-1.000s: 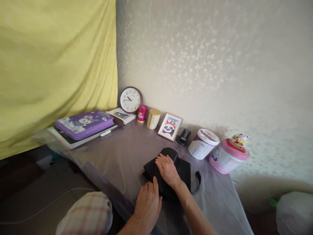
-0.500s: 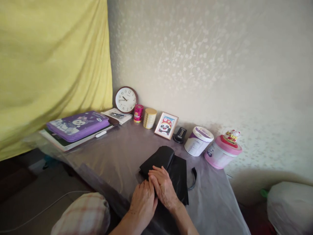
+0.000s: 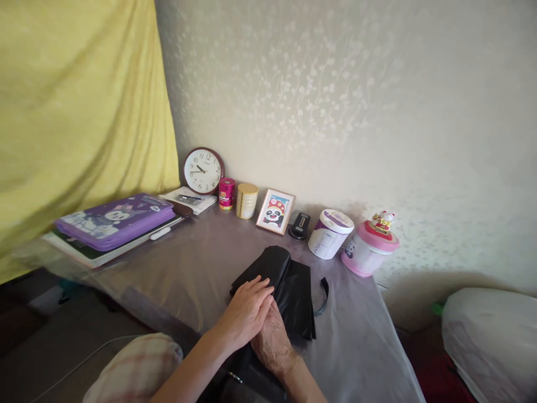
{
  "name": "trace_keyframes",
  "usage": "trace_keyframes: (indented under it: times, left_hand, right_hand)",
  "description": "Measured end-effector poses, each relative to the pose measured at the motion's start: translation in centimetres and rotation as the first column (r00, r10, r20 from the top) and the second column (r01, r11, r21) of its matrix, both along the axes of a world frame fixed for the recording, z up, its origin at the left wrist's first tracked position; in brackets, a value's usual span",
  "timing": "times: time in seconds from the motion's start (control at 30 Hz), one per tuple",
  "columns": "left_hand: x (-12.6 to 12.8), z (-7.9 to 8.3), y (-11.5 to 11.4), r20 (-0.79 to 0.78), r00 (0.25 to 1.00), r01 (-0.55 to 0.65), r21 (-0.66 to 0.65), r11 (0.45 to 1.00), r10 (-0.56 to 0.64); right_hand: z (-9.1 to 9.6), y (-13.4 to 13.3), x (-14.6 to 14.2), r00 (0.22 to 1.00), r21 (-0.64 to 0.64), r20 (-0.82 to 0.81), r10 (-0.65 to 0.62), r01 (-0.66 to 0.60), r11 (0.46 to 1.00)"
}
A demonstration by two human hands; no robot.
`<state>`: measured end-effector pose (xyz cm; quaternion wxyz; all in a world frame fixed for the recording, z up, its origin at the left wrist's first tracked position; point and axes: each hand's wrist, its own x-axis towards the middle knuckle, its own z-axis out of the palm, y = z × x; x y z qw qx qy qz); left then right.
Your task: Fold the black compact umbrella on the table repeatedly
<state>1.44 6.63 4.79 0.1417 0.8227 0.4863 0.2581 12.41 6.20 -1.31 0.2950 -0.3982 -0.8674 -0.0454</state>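
A black umbrella [image 3: 296,296], its fabric loosely folded, lies on the table in front of me. Its strap [image 3: 323,296] sticks out to the right. My left hand [image 3: 249,310] rests across the umbrella's near part, fingers stretched out together and overlapping my other hand. Beneath it, my right hand [image 3: 274,341] is closed around the umbrella, most of its fingers hidden. Below my hands, a small shiny piece shows against dark material.
Along the wall stand a clock [image 3: 204,170], a pink can [image 3: 226,193], a yellow-lidded jar [image 3: 246,201], a picture frame [image 3: 276,211], a black device [image 3: 299,225], a white tub [image 3: 330,235] and a pink tub [image 3: 369,252]. A purple case [image 3: 117,221] lies left.
My left hand has moved up and over my right hand, which was on top before and now sits lower. The view has turned slightly right.
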Motion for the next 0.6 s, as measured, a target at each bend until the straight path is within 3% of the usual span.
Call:
trace_keyframes:
  times: [0.1,0.17,0.27,0.3,0.37,0.43,0.5,0.53,0.6]
  left_hand:
    - [0.4,-0.4,0.3,-0.078,0.997,0.022,-0.083,0.996,-0.029]
    - [0.3,-0.5,0.4,-0.082,0.995,0.041,-0.093,0.995,-0.049]
    - [-0.1,-0.9,0.4,-0.074,0.995,0.056,-0.074,0.996,-0.062]
    - [-0.2,-1.0,0.4,-0.074,0.996,0.054,-0.068,0.996,-0.059]
    - [-0.3,-1.5,0.3,-0.078,0.996,0.029,-0.059,0.998,-0.033]
    - [-0.1,-2.1,0.1,-0.082,0.997,-0.008,-0.041,0.999,0.005]
    - [0.2,-2.7,-0.1,-0.093,0.995,-0.039,-0.004,0.999,0.038]
    - [0.4,-3.0,-0.3,-0.099,0.994,-0.045,0.023,0.999,0.047]
    - [0.7,-3.5,-0.6,-0.110,0.992,-0.049,0.081,0.996,0.058]
  right_hand:
    - [-0.2,-0.9,-0.2,0.998,0.029,0.059,-0.001,-0.001,1.000]
    - [0.9,-2.1,-0.2,0.995,-0.011,0.043,0.094,-0.094,0.996]
    - [3.8,-4.1,0.7,0.961,-0.196,-0.107,0.254,-0.271,0.943]
    - [4.7,-4.6,1.3,0.955,-0.277,-0.173,0.242,-0.283,0.918]
    - [6.1,-5.1,3.1,0.952,-0.396,-0.295,0.080,-0.198,0.897]
    - [6.5,-4.8,5.5,0.897,-0.404,-0.407,-0.171,-0.008,0.915]
    - [5.8,-4.0,8.1,0.787,-0.293,-0.473,-0.396,0.283,0.913]
    - [5.2,-3.6,9.2,0.749,-0.261,-0.473,-0.463,0.383,0.886]
    - [3.9,-2.8,10.9,0.687,-0.294,-0.471,-0.553,0.469,0.833]
